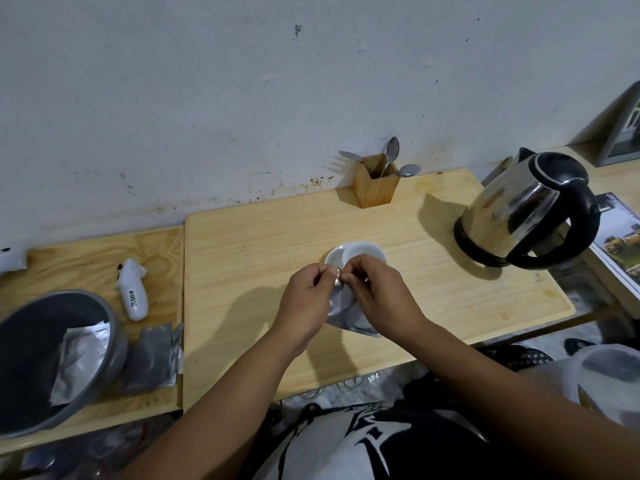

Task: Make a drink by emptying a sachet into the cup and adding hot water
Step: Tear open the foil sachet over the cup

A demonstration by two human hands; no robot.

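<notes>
Leftmost, a grey bowl (41,358) holds 1 foil packet. Centrally, the left hand (304,299) and right hand (377,292) both pinch the silver sachet (346,313) at its top edge, just before the white cup (356,258); the kettle (526,209) stands right.

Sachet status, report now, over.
Left hand and right hand both pinching the silver sachet at its top edge. Held just in front of the cup. Kettle untouched, right. Nothing obstructing.

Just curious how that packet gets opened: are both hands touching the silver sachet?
Touching. The head view shows the left hand and right hand both pinching the top edge of the sachet.
</notes>
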